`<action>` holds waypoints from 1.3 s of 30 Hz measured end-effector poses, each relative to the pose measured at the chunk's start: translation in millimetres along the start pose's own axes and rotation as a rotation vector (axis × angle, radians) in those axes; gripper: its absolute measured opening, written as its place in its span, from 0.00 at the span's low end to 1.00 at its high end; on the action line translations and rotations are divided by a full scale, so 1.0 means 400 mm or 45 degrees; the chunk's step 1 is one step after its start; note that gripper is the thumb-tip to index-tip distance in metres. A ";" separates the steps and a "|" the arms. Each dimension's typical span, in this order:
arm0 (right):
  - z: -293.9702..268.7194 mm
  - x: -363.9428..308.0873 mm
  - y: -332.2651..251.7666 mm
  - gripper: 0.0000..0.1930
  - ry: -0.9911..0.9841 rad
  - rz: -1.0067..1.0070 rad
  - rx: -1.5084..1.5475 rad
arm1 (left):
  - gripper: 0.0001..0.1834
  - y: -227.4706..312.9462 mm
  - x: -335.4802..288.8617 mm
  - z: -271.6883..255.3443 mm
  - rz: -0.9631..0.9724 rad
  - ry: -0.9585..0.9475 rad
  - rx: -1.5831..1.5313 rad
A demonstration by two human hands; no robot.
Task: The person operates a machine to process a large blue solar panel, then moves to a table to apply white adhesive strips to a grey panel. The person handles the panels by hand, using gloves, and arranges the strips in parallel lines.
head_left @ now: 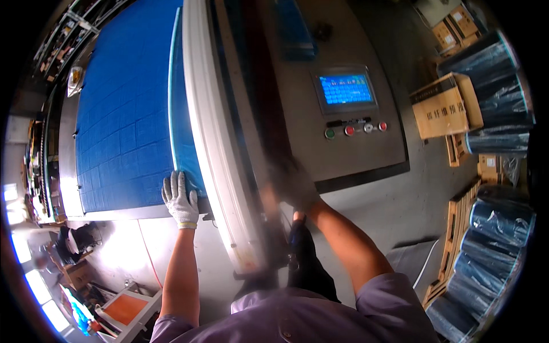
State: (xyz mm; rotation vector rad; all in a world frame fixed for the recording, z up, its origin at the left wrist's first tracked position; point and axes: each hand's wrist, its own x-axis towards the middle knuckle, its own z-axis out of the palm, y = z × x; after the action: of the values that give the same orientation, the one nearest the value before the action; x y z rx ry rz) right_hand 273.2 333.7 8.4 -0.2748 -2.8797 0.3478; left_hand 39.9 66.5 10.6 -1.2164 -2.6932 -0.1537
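My left hand [180,201], in a white knit glove, lies flat on the near edge of a blue sheet [123,126] that covers the machine bed. Its fingers are stretched out, their tips at the near end of a pale blue strip [172,103] running away along the sheet. A long white beam [209,114] crosses the machine just right of this hand. On the beam's other side my right hand [290,183], dark and smeared by motion, is by the machine's near edge. Its fingers cannot be made out, nor whether it holds anything.
Right of the beam, a grey panel carries a lit screen [346,90], a black marker [349,122] and several round buttons. A cardboard box [440,111] and plastic-wrapped rolls [497,228] on pallets stand at the right. Shelving [66,40] is far left; an orange-topped frame [126,308] is near left.
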 end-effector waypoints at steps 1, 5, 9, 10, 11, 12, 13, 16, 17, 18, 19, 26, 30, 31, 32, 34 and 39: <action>0.015 -0.008 0.004 0.20 -0.020 -0.003 -0.029 | 0.32 0.000 0.001 0.006 0.017 0.009 0.001; 0.051 -0.024 -0.002 0.20 0.043 0.080 0.052 | 0.31 -0.005 -0.003 0.031 0.010 0.021 -0.006; 0.040 -0.016 0.009 0.19 0.035 0.030 0.002 | 0.30 -0.030 -0.014 0.063 0.000 0.041 0.049; 0.045 -0.019 0.010 0.19 0.046 0.027 -0.003 | 0.31 -0.037 -0.016 0.069 0.002 0.039 0.096; 0.049 -0.021 0.011 0.18 0.049 0.025 0.020 | 0.32 -0.042 -0.018 0.076 0.005 0.036 0.144; 0.053 -0.023 0.014 0.18 0.047 0.025 0.042 | 0.32 -0.018 -0.009 0.072 0.032 0.122 0.110; 0.057 -0.028 0.020 0.18 0.056 0.017 0.041 | 0.32 -0.012 -0.003 0.079 0.036 0.134 0.092; 0.056 -0.039 0.039 0.19 0.097 -0.007 -0.019 | 0.32 0.004 0.002 0.094 0.074 0.148 0.046; 0.049 -0.041 0.047 0.20 0.095 -0.010 0.002 | 0.32 0.005 0.007 0.099 0.081 0.158 0.029; 0.035 -0.038 0.047 0.20 0.092 -0.061 0.055 | 0.32 -0.006 -0.031 0.079 0.046 0.165 0.053; 0.030 -0.044 0.062 0.21 0.089 -0.064 0.075 | 0.32 -0.004 -0.031 0.082 0.059 0.162 0.052; 0.045 -0.072 0.093 0.23 0.090 -0.005 0.065 | 0.32 -0.007 -0.022 0.104 0.116 0.169 0.023; 0.053 -0.083 0.096 0.20 0.220 0.003 0.101 | 0.32 -0.007 -0.023 0.104 0.138 0.165 0.012; 0.059 -0.083 0.095 0.19 0.287 -0.006 0.119 | 0.32 -0.008 -0.023 0.106 0.141 0.166 0.010; 0.064 -0.084 0.094 0.19 0.287 -0.001 0.096 | 0.32 -0.008 -0.023 0.105 0.144 0.164 0.008; 0.065 -0.080 0.090 0.18 0.282 -0.005 0.050 | 0.32 -0.009 -0.028 0.106 0.142 0.161 0.003; 0.043 -0.069 0.091 0.21 0.100 -0.011 0.058 | 0.32 -0.006 -0.022 0.110 0.135 0.163 -0.014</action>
State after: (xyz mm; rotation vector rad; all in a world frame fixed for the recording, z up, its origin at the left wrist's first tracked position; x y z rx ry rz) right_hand 301.1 358.7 -22.8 -0.2615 -2.7912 0.3918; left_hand 38.4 66.0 -34.3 -1.3018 -2.5162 -0.2239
